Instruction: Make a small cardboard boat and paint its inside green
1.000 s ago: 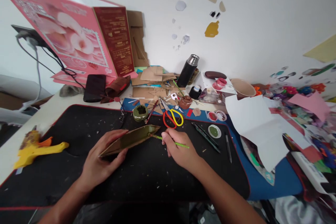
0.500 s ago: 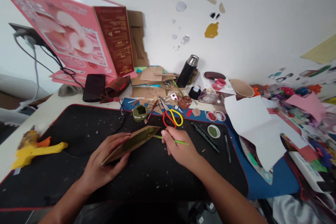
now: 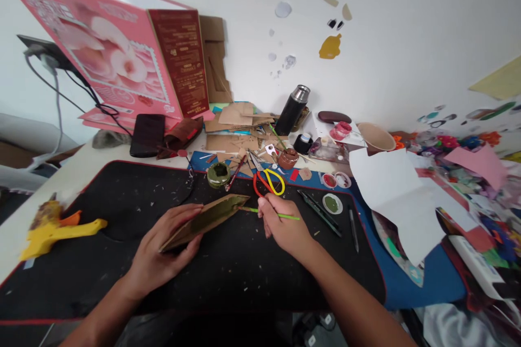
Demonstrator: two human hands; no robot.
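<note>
My left hand [image 3: 160,252] grips a long cardboard piece [image 3: 207,218] painted olive green, holding it tilted above the black mat [image 3: 101,211]. My right hand [image 3: 285,227] pinches a thin green paintbrush [image 3: 280,215] whose tip touches the right end of the cardboard. A small round pot of green paint [image 3: 218,174] sits just behind the cardboard. A white lid with green paint [image 3: 332,203] lies to the right of my right hand.
Red and yellow scissors [image 3: 268,181] lie behind my right hand. Dark pens [image 3: 319,212] lie to its right. A yellow glue gun [image 3: 57,230] rests at the mat's left edge. A pink box [image 3: 109,49], black flask [image 3: 291,110], cardboard scraps [image 3: 234,119] and white paper [image 3: 399,195] crowd the back and right.
My right hand and the brush have shifted slightly right, the brush tip staying at the cardboard's end. My left hand has turned the cardboard a little steeper.
</note>
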